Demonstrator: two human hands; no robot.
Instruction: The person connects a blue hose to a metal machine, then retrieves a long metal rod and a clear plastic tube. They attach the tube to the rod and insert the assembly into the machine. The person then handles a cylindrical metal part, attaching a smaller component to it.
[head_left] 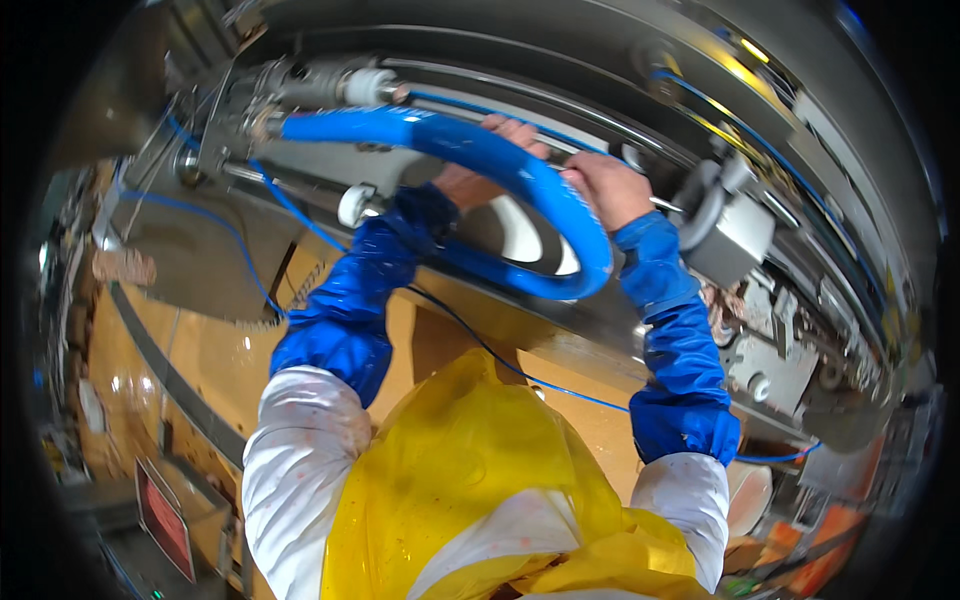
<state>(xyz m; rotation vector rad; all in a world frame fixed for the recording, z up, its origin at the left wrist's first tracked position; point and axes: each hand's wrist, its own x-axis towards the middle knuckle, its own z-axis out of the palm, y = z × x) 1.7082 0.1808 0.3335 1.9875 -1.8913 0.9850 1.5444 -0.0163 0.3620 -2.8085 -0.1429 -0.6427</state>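
Note:
A thick blue hose (470, 145) leaves a metal fitting on the machine and loops round in front of my hands. My left hand (470, 185) reaches under the hose, which covers part of it. Its fingers curl down onto the machine by a metal rail (540, 100); what they grip is hidden. To the right of the hose, my right hand (615, 190) is closed, its fingertips close to the left hand and partly behind the hose. I cannot make out what it holds. Blue sleeve covers (670, 320) reach to both wrists.
A steel block (730, 235) with a grey rounded part stands right of my right hand. Thin blue tubes (225, 225) hang at the left, and one crosses before my yellow apron (470, 450). Pieces that look like meat (125, 267) lie at the far left. The floor (220, 350) is tan and wet.

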